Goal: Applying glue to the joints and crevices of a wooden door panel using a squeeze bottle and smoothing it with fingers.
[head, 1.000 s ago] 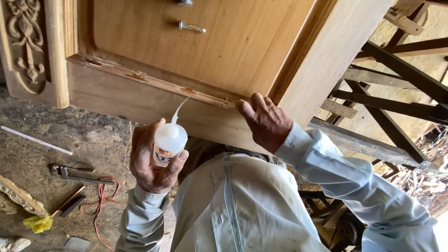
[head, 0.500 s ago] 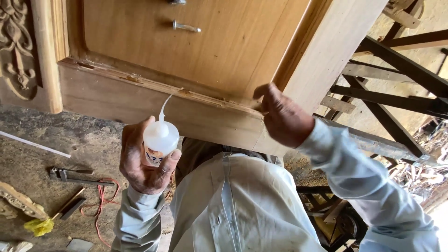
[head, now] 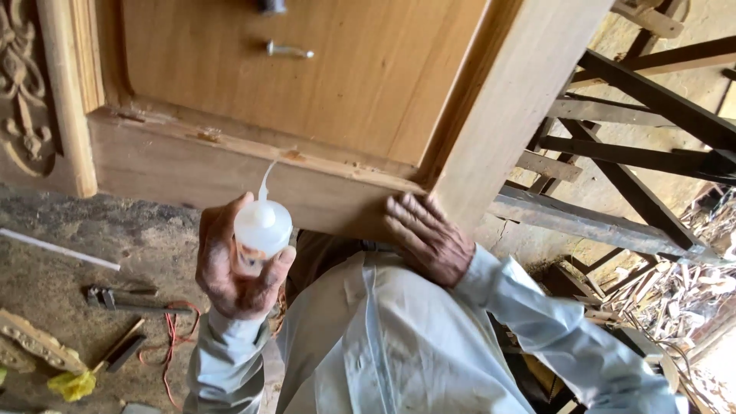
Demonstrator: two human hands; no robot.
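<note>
A small white squeeze bottle [head: 263, 226] with a thin curved nozzle sits in the left hand [head: 234, 264], whose fingers [head: 277, 270] are clenched around its body. The bottle is held upright, just below the near edge of a large wooden door [head: 307, 84], and its nozzle tip points up toward the groove [head: 253, 146] where the door's flat centre panel meets the lower rail. That groove looks rough, with small chips and darker spots along it.

To the right, the right hand [head: 425, 238] lies flat against the near face of the lower rail, close to the corner where the rail joins the upright side piece [head: 514, 100]. Its fingers are released and spread, holding nothing. Both arms wear pale long sleeves [head: 537, 322].

A metal bolt [head: 290, 51] lies on the panel at the far side. At the far left, a carved floral ornament [head: 23, 84] decorates a neighbouring piece of wood.

On the dusty floor [head: 115, 230] at the left lie a thin white strip [head: 57, 249], a dark metal clamp [head: 126, 297], a loop of red cord [head: 172, 330], a carved moulding piece [head: 38, 341] and a crumpled yellow scrap [head: 73, 383]. To the right stands a dark frame of crossed bars [head: 644, 115], with wood scraps [head: 675, 295] heaped below it.
</note>
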